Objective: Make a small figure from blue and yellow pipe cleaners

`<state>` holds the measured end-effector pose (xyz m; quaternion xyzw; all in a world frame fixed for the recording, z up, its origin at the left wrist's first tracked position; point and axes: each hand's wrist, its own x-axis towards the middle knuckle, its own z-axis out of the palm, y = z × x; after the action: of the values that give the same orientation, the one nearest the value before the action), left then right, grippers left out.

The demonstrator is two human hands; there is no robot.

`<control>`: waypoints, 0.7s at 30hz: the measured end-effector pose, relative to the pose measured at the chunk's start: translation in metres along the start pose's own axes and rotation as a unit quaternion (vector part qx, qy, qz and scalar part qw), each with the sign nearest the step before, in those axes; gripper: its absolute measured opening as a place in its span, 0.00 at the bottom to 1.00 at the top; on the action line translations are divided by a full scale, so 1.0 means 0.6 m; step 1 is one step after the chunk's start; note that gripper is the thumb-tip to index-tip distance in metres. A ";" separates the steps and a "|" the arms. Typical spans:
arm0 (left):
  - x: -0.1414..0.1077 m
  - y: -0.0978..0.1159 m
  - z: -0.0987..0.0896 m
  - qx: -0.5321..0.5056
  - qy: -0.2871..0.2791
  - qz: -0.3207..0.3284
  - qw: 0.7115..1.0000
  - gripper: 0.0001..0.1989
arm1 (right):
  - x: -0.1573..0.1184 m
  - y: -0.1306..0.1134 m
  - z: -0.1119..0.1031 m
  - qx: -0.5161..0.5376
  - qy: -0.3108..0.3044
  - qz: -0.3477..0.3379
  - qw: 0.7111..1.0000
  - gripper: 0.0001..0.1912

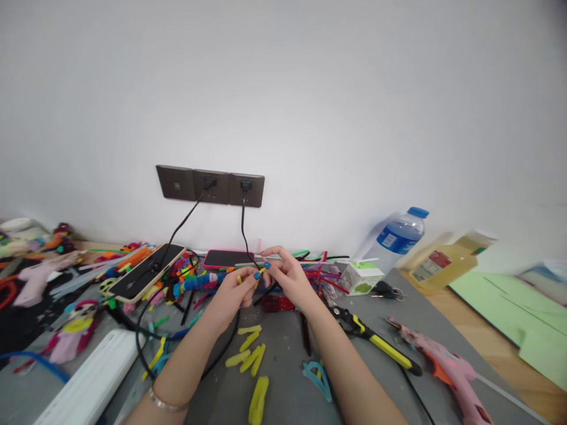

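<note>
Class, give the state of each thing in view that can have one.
Left hand, pinching a yellow piece
Right hand, pinching beside it
Loose yellow strips, some bent
Pale-framed phone, face up, screen dark
Pink-edged phone, face up, screen dark
Both plugs, in sockets
Water bottle, capped
Glue gun, lying on its side
Pliers, lying down, jaws unclear

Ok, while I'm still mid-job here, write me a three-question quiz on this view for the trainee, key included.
1. Multiple choice: what colour is the small piece at the fingertips of the left hand and right hand? A) purple B) yellow C) brown
2. True or false: the pink glue gun lies farther right than the yellow-and-black tool.
3. Count: how many plugs sit in the wall sockets?

Key: 1. B; 2. True; 3. Two.
</note>
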<state>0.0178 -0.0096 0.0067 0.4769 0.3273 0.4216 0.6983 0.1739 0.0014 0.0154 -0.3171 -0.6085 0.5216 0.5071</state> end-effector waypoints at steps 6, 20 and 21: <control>0.002 0.001 0.001 -0.038 0.041 0.021 0.998 0.24 | 0.000 0.002 0.002 0.011 -0.011 0.017 1.000 0.17; -0.005 -0.003 0.011 -0.079 0.058 0.037 0.995 0.22 | -0.008 0.005 0.006 0.126 -0.086 0.136 0.979 0.24; -0.005 -0.003 0.011 -0.081 0.058 0.036 0.994 0.22 | -0.008 0.005 0.005 0.128 -0.089 0.140 0.978 0.23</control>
<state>0.0229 -0.0152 0.0074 0.4047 0.3151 0.4986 0.6988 0.1719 -0.0033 0.0111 -0.2835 -0.5289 0.6875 0.4090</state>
